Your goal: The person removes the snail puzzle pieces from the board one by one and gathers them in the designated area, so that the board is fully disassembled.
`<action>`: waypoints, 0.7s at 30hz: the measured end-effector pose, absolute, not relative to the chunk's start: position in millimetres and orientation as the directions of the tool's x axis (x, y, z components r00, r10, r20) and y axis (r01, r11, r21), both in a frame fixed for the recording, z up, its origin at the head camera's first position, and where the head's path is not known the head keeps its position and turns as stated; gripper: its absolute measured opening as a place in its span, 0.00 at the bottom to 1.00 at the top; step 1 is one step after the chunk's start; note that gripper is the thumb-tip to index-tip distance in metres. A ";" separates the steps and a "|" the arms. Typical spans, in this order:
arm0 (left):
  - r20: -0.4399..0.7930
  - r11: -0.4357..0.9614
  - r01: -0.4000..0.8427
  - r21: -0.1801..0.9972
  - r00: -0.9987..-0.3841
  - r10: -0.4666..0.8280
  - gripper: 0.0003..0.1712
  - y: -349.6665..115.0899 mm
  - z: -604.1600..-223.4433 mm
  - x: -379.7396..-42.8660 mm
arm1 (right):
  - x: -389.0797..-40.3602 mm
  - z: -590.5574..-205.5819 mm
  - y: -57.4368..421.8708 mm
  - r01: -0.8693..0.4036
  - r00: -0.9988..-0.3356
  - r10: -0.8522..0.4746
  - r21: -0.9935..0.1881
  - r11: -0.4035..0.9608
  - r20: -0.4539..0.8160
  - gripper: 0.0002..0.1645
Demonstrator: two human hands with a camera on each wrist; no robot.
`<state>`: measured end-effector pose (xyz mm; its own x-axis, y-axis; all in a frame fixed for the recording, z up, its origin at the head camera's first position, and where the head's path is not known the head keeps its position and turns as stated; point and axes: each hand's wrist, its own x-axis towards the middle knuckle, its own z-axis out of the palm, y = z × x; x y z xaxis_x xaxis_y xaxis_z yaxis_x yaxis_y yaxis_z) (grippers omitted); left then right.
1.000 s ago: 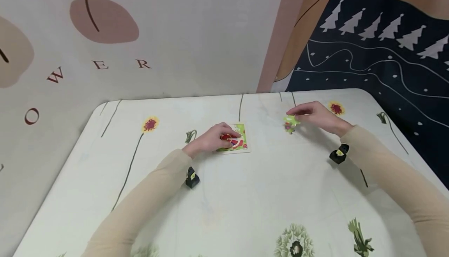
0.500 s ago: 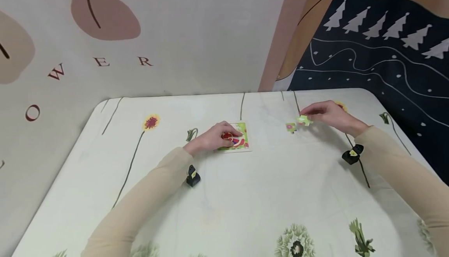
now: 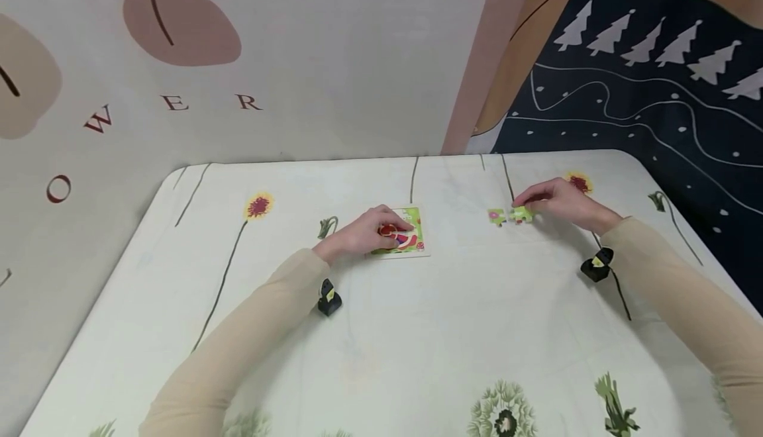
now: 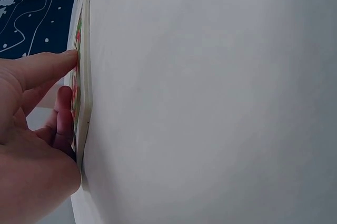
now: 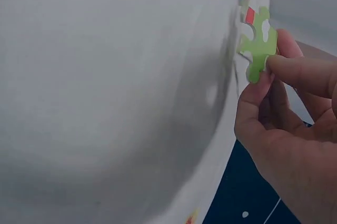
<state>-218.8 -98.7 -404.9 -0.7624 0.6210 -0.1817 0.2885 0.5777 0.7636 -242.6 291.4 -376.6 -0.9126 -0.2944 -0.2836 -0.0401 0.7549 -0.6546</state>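
Note:
My left hand (image 3: 365,230) rests over a small, flat jigsaw puzzle (image 3: 415,224) with a green and red picture. In the left wrist view the thumb (image 4: 55,65) touches the picture side of the pale-edged puzzle board (image 4: 85,92), and the other fingers bend against it, partly hidden. To the right, my right hand (image 3: 557,200) pinches a green puzzle piece (image 5: 261,42) with a white patch and a red corner between thumb and fingers, close over the table. A second piece (image 3: 496,217), green with a pink flower, lies just left of the held one.
A white cloth with printed flowers covers the table (image 3: 381,331). Behind it hangs a pale printed backdrop (image 3: 334,79), with a dark sheet (image 3: 632,106) of white trees at the right. Each wrist wears a small black camera (image 3: 598,265).
My right hand has moved right with the green piece, away from the flower piece, then lowered it toward the table beside that piece. My left hand stays on the puzzle.

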 end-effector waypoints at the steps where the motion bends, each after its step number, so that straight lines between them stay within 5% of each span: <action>1: -0.182 0.577 0.287 0.765 -0.763 0.621 0.21 -98.7 -405.0 -218.7 | -243.2 -378.5 291.3 -0.037 -0.910 -0.295 -0.652 0.758 -0.292 0.16; 21: -0.194 0.589 0.269 0.762 -0.773 0.604 0.22 -98.4 -405.6 -218.4 | -250.1 -393.6 292.0 0.009 -0.933 -0.229 -0.653 0.757 -0.277 0.16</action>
